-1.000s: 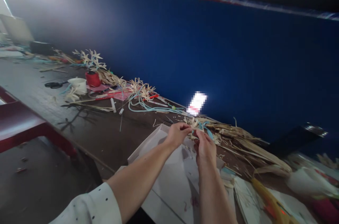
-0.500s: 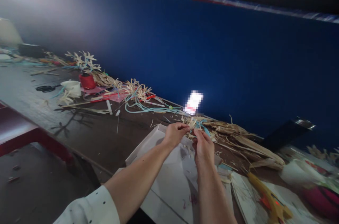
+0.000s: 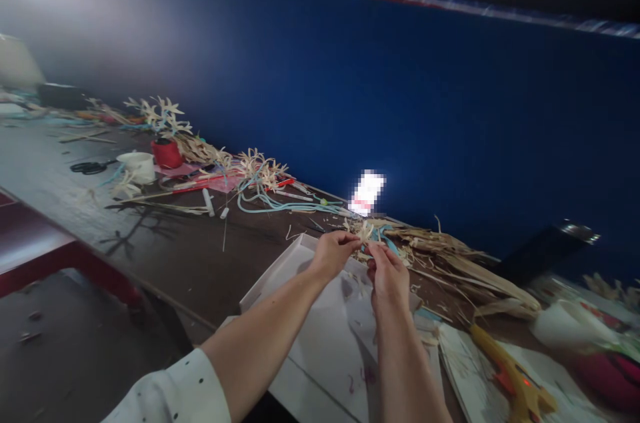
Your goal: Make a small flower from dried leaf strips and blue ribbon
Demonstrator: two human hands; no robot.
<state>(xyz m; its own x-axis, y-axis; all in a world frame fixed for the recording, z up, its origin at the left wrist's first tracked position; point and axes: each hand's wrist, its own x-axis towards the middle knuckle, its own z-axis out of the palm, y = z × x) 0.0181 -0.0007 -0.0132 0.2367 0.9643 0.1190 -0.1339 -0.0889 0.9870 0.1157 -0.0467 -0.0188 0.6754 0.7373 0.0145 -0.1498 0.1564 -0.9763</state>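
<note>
My left hand point(image 3: 334, 253) and my right hand point(image 3: 388, 274) meet above a shallow white cardboard box point(image 3: 280, 269). Both pinch a small straw-coloured flower piece point(image 3: 367, 232) made of dried husk strips, with a light blue strand at it. The fingers of each hand are closed round the piece. Just behind the hands lies a heap of dried husk strips point(image 3: 450, 256) on the dark table point(image 3: 190, 249).
Further left on the table are finished straw flowers point(image 3: 160, 113), a red cup point(image 3: 167, 153), a white bowl point(image 3: 138, 165), black scissors point(image 3: 90, 167) and light blue cord point(image 3: 280, 204). A yellow glue gun point(image 3: 510, 376) lies at the right. A blue wall point(image 3: 400, 109) backs the table.
The hands have stayed together on the straw piece with only small finger shifts. The view has drifted slightly.
</note>
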